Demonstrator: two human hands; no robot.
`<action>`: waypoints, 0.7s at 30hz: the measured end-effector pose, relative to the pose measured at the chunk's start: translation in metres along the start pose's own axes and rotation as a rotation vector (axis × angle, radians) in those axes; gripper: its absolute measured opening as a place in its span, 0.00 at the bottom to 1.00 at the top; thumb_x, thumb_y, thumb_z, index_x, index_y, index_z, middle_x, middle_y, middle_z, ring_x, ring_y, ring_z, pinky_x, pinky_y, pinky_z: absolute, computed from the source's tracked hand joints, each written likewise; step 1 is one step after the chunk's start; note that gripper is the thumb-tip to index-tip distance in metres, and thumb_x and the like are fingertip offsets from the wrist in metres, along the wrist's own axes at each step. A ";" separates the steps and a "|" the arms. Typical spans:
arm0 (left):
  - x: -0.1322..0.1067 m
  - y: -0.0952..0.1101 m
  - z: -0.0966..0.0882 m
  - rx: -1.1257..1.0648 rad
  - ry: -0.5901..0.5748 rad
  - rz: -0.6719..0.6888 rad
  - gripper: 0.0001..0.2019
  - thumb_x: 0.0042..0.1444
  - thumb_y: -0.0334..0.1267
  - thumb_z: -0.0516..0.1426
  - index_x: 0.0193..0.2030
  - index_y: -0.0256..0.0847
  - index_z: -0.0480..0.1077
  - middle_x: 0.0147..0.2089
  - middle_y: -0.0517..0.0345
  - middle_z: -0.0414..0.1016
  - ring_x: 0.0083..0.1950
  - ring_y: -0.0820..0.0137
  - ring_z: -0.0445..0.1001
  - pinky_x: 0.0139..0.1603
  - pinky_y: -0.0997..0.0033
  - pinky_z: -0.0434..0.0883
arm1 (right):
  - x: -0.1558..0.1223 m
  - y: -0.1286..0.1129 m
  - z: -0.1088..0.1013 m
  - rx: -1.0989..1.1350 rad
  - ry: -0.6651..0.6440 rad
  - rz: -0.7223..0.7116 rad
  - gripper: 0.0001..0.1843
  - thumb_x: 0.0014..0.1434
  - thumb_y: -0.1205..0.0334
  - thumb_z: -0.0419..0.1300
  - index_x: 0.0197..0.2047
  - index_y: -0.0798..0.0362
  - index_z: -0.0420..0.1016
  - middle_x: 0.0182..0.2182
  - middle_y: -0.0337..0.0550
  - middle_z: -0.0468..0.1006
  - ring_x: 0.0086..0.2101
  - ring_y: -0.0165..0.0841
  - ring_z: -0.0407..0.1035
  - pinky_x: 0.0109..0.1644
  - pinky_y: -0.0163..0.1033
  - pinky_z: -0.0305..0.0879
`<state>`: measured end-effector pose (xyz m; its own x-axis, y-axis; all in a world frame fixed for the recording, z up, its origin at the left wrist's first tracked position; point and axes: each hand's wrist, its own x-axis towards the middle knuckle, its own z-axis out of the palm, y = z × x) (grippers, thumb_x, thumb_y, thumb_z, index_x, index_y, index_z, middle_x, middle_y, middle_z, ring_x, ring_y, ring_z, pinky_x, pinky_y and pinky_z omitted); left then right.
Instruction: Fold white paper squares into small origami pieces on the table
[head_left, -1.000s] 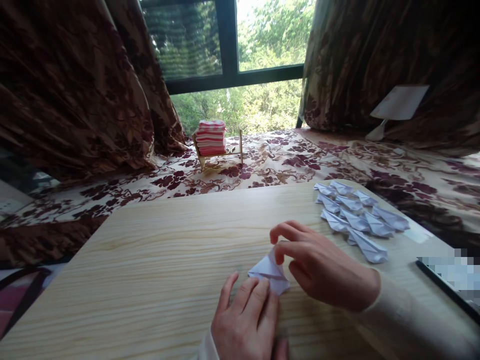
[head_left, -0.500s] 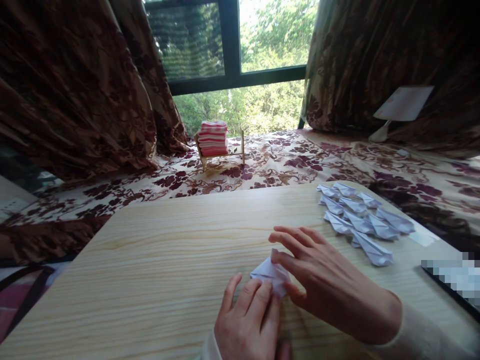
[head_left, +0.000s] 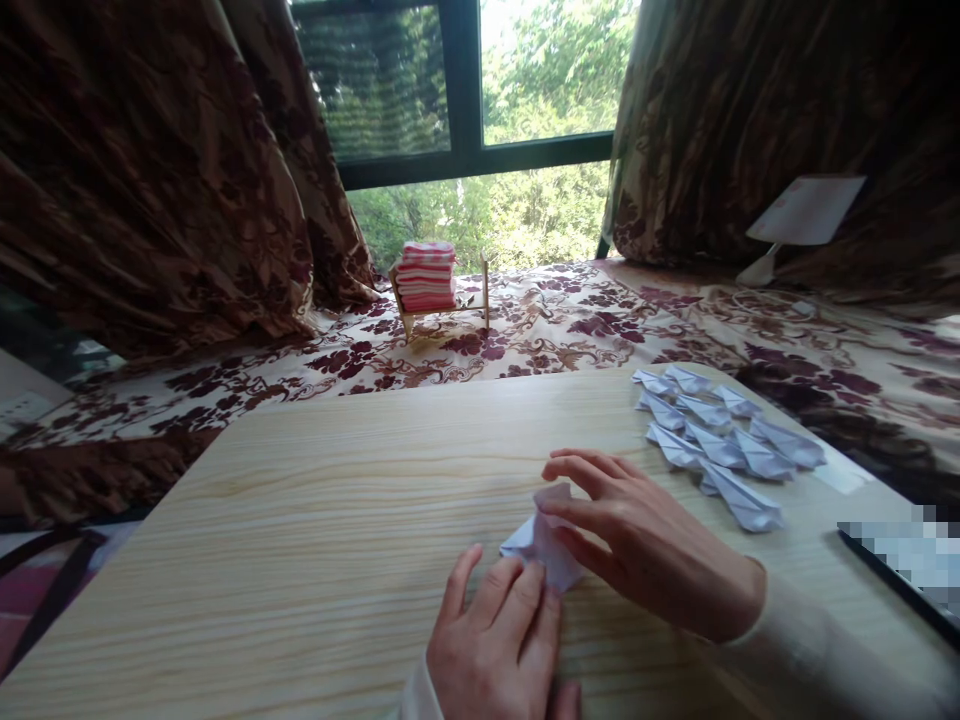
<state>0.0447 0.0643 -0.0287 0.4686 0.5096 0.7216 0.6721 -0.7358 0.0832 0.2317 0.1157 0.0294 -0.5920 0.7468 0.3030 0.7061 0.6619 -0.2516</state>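
Note:
A small piece of folded white paper lies on the light wooden table, with one flap standing up at its far side. My left hand rests palm down in front of it, fingers stretched out and fingertips pressing on its near edge. From the right, my right hand pinches the raised flap between thumb and index finger, while its other fingers stay lifted and apart. The fingertips partly cover the paper's right side. Several folded white paper pieces, long and pointed, are grouped at the table's far right.
A flat dark-edged object, its face blurred out, sits at the table's right edge. Beyond the wooden table, a small wooden stand holds stacked pink-and-white cloths on a floral cover. A white lamp stands back right.
My right hand has lifted the paper's far flap, which now stands higher. The right wrist has shifted slightly left and up; my left hand stays in place.

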 end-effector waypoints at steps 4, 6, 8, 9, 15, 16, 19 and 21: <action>0.005 0.001 -0.001 -0.005 0.008 0.028 0.16 0.57 0.44 0.49 0.40 0.39 0.74 0.42 0.56 0.78 0.46 0.66 0.71 0.61 0.61 0.54 | 0.009 0.001 0.012 0.057 0.018 0.006 0.14 0.58 0.68 0.55 0.47 0.52 0.72 0.43 0.48 0.72 0.43 0.36 0.64 0.46 0.42 0.63; 0.006 0.001 -0.002 -0.014 0.005 0.040 0.16 0.57 0.44 0.49 0.40 0.39 0.74 0.42 0.56 0.78 0.46 0.67 0.71 0.62 0.61 0.52 | 0.014 0.001 0.016 0.112 -0.003 0.027 0.12 0.58 0.69 0.54 0.45 0.52 0.73 0.40 0.47 0.73 0.40 0.34 0.65 0.43 0.39 0.63; 0.005 0.001 -0.002 -0.016 0.001 0.040 0.15 0.57 0.43 0.49 0.40 0.39 0.74 0.42 0.56 0.78 0.46 0.67 0.71 0.61 0.62 0.52 | 0.018 0.000 0.019 0.193 -0.009 0.081 0.14 0.58 0.71 0.52 0.44 0.52 0.74 0.38 0.46 0.73 0.38 0.33 0.66 0.41 0.37 0.63; 0.005 0.001 -0.002 -0.014 -0.001 0.041 0.15 0.57 0.43 0.49 0.40 0.39 0.74 0.42 0.55 0.78 0.46 0.67 0.71 0.61 0.61 0.53 | 0.019 0.000 0.020 0.230 -0.004 0.111 0.16 0.58 0.72 0.51 0.47 0.52 0.73 0.38 0.46 0.73 0.37 0.33 0.67 0.41 0.37 0.63; 0.007 0.000 -0.008 0.001 -0.037 0.049 0.17 0.57 0.45 0.48 0.40 0.40 0.74 0.44 0.52 0.76 0.45 0.63 0.71 0.49 0.60 0.62 | 0.021 0.003 0.029 0.399 0.070 0.239 0.20 0.53 0.71 0.54 0.51 0.55 0.70 0.38 0.45 0.77 0.37 0.33 0.70 0.42 0.38 0.65; 0.008 0.000 -0.009 0.008 -0.048 0.052 0.17 0.56 0.46 0.48 0.40 0.39 0.74 0.44 0.50 0.76 0.45 0.63 0.71 0.47 0.60 0.63 | 0.022 0.004 0.031 0.429 0.083 0.258 0.18 0.53 0.70 0.54 0.48 0.55 0.72 0.38 0.45 0.77 0.37 0.33 0.71 0.43 0.38 0.65; 0.007 0.002 -0.005 0.046 -0.051 0.074 0.18 0.56 0.46 0.48 0.39 0.38 0.74 0.43 0.48 0.76 0.44 0.61 0.70 0.46 0.59 0.63 | 0.025 0.009 0.032 0.495 0.110 0.321 0.13 0.54 0.67 0.55 0.43 0.55 0.73 0.36 0.44 0.78 0.35 0.31 0.71 0.41 0.36 0.65; 0.005 0.004 0.000 0.076 -0.021 0.066 0.19 0.56 0.46 0.47 0.38 0.38 0.74 0.42 0.48 0.76 0.42 0.61 0.70 0.46 0.58 0.63 | 0.024 0.013 0.028 0.526 0.114 0.368 0.14 0.56 0.62 0.54 0.45 0.56 0.72 0.32 0.43 0.78 0.31 0.31 0.71 0.37 0.36 0.66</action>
<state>0.0496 0.0644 -0.0247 0.5244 0.4714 0.7091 0.6806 -0.7325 -0.0164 0.2162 0.1437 0.0080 -0.2824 0.9384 0.1989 0.5532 0.3287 -0.7655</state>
